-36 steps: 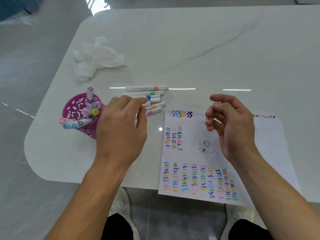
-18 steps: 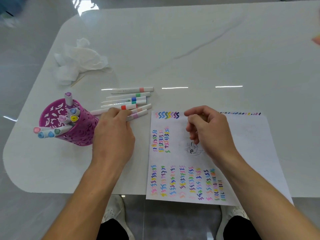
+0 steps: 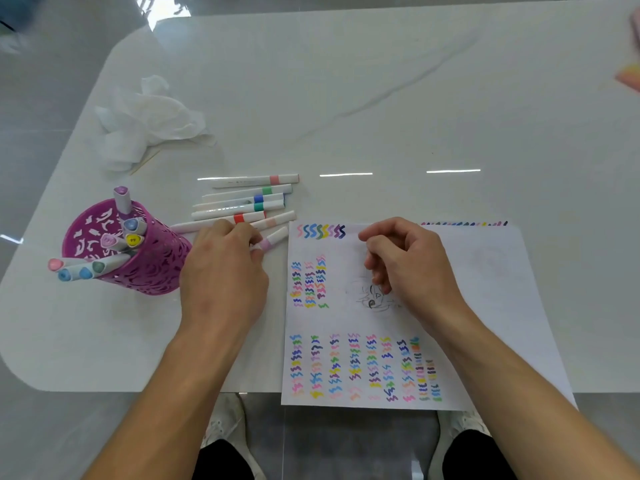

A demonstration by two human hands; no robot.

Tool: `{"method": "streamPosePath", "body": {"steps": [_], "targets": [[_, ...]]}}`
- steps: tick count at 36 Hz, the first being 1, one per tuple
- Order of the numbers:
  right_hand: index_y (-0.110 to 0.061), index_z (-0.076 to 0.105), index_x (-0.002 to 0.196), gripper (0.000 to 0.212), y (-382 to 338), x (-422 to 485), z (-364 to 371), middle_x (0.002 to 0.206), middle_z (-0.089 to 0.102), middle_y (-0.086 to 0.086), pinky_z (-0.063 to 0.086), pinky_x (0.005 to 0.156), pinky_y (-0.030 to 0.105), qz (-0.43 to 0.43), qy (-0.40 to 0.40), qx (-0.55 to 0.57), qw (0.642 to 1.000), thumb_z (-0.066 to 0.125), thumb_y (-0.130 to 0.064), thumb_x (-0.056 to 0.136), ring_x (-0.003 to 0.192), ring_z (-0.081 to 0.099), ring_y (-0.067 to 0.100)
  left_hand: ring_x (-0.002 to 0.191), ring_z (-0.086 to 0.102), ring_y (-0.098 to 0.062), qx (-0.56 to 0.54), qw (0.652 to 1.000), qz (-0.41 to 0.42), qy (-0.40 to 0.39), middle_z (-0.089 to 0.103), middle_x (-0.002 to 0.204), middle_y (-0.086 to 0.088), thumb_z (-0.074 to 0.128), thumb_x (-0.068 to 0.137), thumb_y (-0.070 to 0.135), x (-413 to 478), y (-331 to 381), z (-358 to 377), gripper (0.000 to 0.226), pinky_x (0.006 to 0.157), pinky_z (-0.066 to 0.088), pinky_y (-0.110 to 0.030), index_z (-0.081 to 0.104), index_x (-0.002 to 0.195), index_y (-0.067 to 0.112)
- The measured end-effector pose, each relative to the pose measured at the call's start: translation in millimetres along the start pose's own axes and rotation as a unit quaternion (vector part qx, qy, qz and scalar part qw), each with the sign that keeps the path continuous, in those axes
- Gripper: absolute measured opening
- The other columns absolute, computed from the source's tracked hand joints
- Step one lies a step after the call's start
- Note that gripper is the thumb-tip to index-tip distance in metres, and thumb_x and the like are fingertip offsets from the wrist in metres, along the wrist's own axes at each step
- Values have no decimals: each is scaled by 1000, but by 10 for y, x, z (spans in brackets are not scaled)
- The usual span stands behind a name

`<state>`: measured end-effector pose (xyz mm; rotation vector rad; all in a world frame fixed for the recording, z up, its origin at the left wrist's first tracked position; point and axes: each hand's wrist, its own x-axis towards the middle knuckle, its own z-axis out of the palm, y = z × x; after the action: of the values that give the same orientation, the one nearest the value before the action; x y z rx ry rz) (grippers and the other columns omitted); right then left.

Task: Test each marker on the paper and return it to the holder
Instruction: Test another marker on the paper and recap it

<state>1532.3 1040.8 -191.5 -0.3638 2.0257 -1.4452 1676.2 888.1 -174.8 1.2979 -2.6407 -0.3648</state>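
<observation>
Just right of the holder, the left hand pinches a lilac-banded marker on the bench; farther right, the right hand curls empty over the paper.

Single wide-angle head camera is looking forward and steeply down over the white table, sitting close above it. The near edge is crossing the lower frame, shoes showing beneath.
</observation>
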Motion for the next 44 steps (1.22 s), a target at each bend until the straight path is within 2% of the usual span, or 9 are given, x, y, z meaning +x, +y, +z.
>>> {"method": "streamPosePath", "body": {"steps": [6, 11, 16, 20, 23, 27, 30, 39, 44], "targets": [[-16, 73, 93, 20, -8, -9, -5, 66, 69, 1, 46, 51, 22, -19, -14, 2, 1000, 57, -5, 96, 51, 57, 13, 91, 55, -20, -65, 997, 21, 35, 65, 101, 0, 61, 96, 20, -10, 68, -69, 15, 74, 36, -29, 68, 109, 16], [-14, 73, 93, 19, -49, -26, -16, 66, 67, 2, 47, 50, 24, -38, -31, 22, 999, 57, -3, 97, 52, 56, 14, 92, 56, -18, -150, 984, 70, 71, 60, 101, 5, 57, 100, 20, -20, 158, -102, 18, 77, 41, -27, 66, 114, 15], [-16, 74, 94, 19, -68, -56, 2, 67, 69, 2, 48, 52, 26, -63, -61, 20, 996, 58, -4, 98, 54, 59, 15, 86, 53, -11, -237, 968, 85, 21, 56, 96, 11, 55, 99, 14, -58, 227, -111, 51, 76, 44, -25, 45, 146, 29], [-17, 73, 100, 12, -86, -85, 26, 73, 72, 5, 52, 54, 30, -86, -89, 19, 992, 62, -14, 101, 59, 64, 17, 86, 58, -14, -292, 951, 101, -24, 56, 94, 9, 54, 100, 13, -122, 325, -122, 63, 77, 50, -26, 33, 150, 45], [-18, 73, 106, 12, -99, -87, 43, 83, 76, 2, 57, 60, 29, -90, -100, 9, 991, 65, -24, 101, 72, 72, 15, 88, 60, -12, -339, 934, 98, -52, 57, 98, 10, 54, 101, 15, -142, 382, -116, 59, 78, 54, -25, 37, 147, 47], [-19, 74, 111, 16, -106, -84, 18, 96, 79, -3, 60, 76, 27, -89, -134, 2, 987, 65, -28, 101, 90, 76, 11, 89, 70, -11, -407, 907, 77, -77, 66, 96, 7, 61, 98, 15, -167, 442, -104, 45, 77, 60, -37, 46, 135, 36], [-18, 74, 113, 20, -120, -103, -3, 94, 80, -2, 61, 85, 33, -80, -161, 0, 984, 63, -31, 102, 87, 77, 15, 79, 74, -12, -439, 893, 53, -86, 72, 91, 2, 63, 97, 15, -177, 465, -106, 33, 73, 61, -37, 48, 123, 28], [-31, 73, 104, 23, -125, -97, -57, 78, 74, 0, 62, 72, 42, -102, -132, -72, 983, 67, -51, 94, 65, 70, 15, 82, 69, -8, -390, 916, 42, -79, 69, 89, 8, 70, 91, 24, -132, 432, -97, 20, 72, 59, -33, 54, 102, 26], [-33, 74, 97, 26, -96, -81, -106, 70, 70, -4, 47, 55, 15, -124, -121, -137, 975, 73, -57, 86, 56, 63, 5, 68, 64, -13, -331, 934, 70, -118, 65, 78, 4, 70, 90, 24, -134, 380, -60, 16, 60, 55, -30, 54, 89, 27]]}}
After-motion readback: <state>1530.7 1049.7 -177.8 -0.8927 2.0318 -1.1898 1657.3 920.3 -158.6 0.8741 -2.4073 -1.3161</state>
